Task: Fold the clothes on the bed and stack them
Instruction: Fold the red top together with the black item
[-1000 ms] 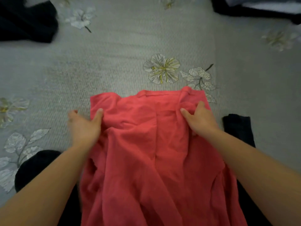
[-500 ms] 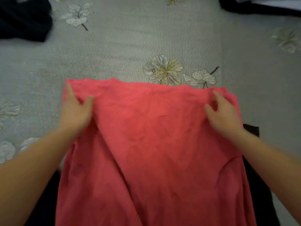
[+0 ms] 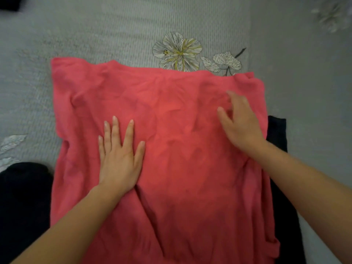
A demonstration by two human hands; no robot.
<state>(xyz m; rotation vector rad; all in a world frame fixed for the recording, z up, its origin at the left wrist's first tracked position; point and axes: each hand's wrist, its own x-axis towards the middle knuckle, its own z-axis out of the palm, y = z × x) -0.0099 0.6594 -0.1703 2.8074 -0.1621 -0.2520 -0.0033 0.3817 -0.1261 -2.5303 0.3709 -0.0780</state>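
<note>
A coral-red garment point(image 3: 171, 115) lies spread out on the grey bed cover point(image 3: 114, 25), its far edge near a printed flower. My left hand point(image 3: 120, 155) rests flat on the cloth left of its middle, palm down, fingers apart. My right hand point(image 3: 240, 122), blurred, lies over the cloth near its right edge with fingers spread; neither hand grips anything. The garment's near end runs out of the frame at the bottom.
A black garment point(image 3: 22, 197) lies at the lower left beside the red one. Another dark piece point(image 3: 277, 134) pokes out from under the red garment's right side. A dark item point(image 3: 7, 3) shows at the top left corner.
Both hands let go of the garment's far edge after pulling it wide, then came back toward me and now lie flat on the spread cloth. The camera has dipped closer.
</note>
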